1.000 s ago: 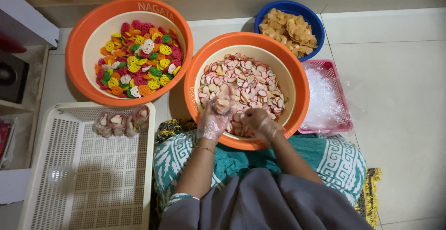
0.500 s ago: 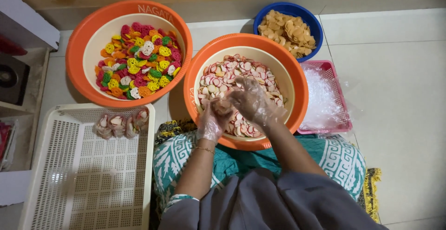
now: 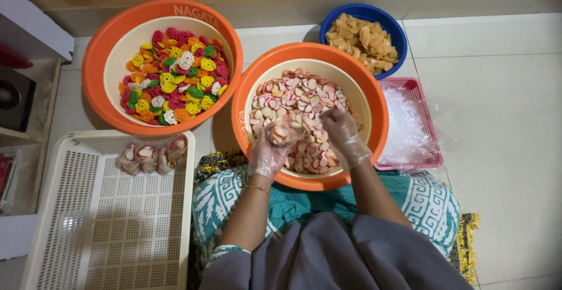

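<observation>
Head view, looking down: our left hand, in a thin clear glove, is curled shut round a small stack of pink-and-white crackers over the orange bowl btwn our knees. Our right hand, gloved too, rests fingers-bent on the crackers in the bowl; can't tell if it grips any. White tray w/ wrapped packs at left.

Home floor serving as small snack-packing spot. Person sitting on patterned teal mat, fringe lying on pale floor tiles. Orange basin of pink-white crackers standing just beyond mat; second orange basin of multicoloured crackers sitting left of it, blue bowl of tan chips behind, pink basket of clear bags touching its right, white slotted tray lying at near left.
</observation>
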